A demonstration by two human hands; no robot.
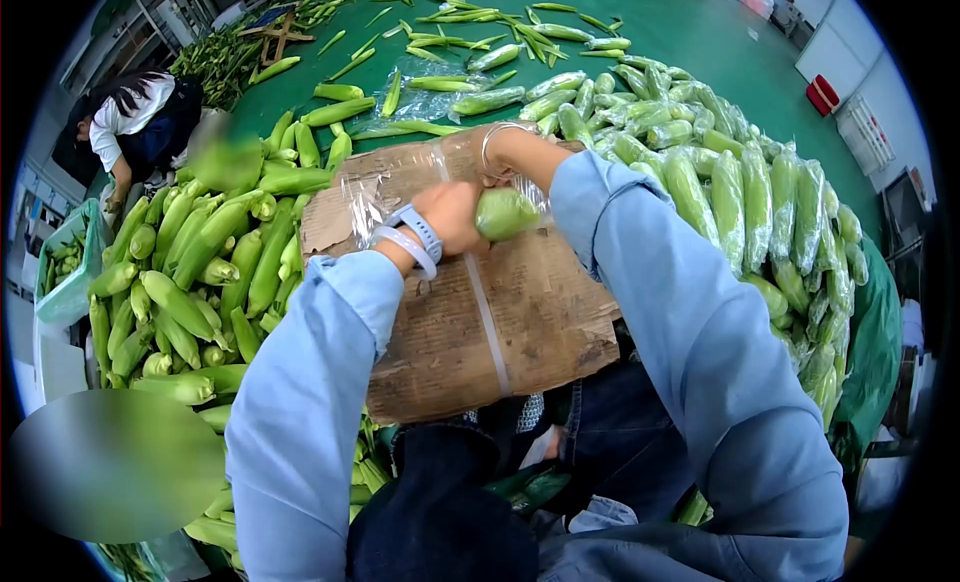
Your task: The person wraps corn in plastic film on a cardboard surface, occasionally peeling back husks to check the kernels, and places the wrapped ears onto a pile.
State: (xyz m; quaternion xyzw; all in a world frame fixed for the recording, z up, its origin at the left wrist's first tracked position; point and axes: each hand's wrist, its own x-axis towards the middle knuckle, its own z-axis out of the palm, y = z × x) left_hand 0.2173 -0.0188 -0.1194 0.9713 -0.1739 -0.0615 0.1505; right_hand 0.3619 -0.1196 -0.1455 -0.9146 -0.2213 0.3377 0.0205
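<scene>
A green corn cob [505,214] in its husk, smeared by motion, lies between my two hands above a worn cardboard sheet [440,332] across my lap. My left hand [450,214], with a watch at the wrist, is closed against the cob's left end; its fingers are blurred. Bent over the cob's upper side, my right hand [510,152] has its fingers mostly hidden behind the wrist and the cob. Clear plastic film [365,204] lies on the cardboard left of my left hand, and a pale strap runs down the sheet.
Unwrapped corn [180,302] is heaped at the left, film-wrapped corn [755,207] at the right. Loose husks and cobs lie on the green surface [700,32] ahead. Another person [145,122] bends over at the far left beside a teal crate [70,267]. A red container [822,95] stands far right.
</scene>
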